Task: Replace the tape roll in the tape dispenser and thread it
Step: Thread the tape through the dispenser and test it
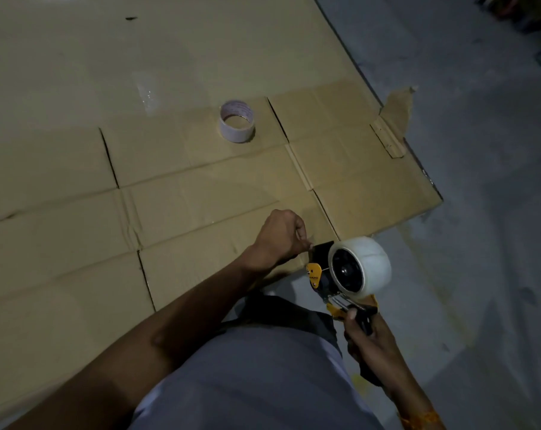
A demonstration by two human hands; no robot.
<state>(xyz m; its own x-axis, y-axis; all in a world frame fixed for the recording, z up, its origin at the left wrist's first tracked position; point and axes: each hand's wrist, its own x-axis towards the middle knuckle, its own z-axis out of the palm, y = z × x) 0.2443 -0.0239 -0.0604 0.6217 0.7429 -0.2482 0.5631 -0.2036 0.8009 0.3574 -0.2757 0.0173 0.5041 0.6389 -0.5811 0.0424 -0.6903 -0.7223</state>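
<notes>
Underfoot, flattened cardboard [170,169] covers the floor across the left and middle, its slit flaps lying flat and its right edge running diagonally down toward the person's knee; past that edge is bare grey concrete floor [486,212], open and unobstructed. An empty-looking tape core [237,121] stands on its rim on the cardboard, hole facing up and toward the person, well apart from both hands, with plenty of open sheet around it.

Lower down, the left hand [280,240] reaches in over the cardboard's near edge, fingers curled together, thumb and forefinger pinching something small right at the black front of the tape dispenser [331,274]; what it grips is too fine to make out, perhaps the tape's end. Just to its right, the full clear tape roll [360,266] sits mounted on the dispenser's hub, its flat face turned toward the person and to the left. The dispenser's long axis runs from that front end down and right to the handle, where the right hand [371,339] is wrapped closed around the grip, thumb on top, above the concrete.
</notes>
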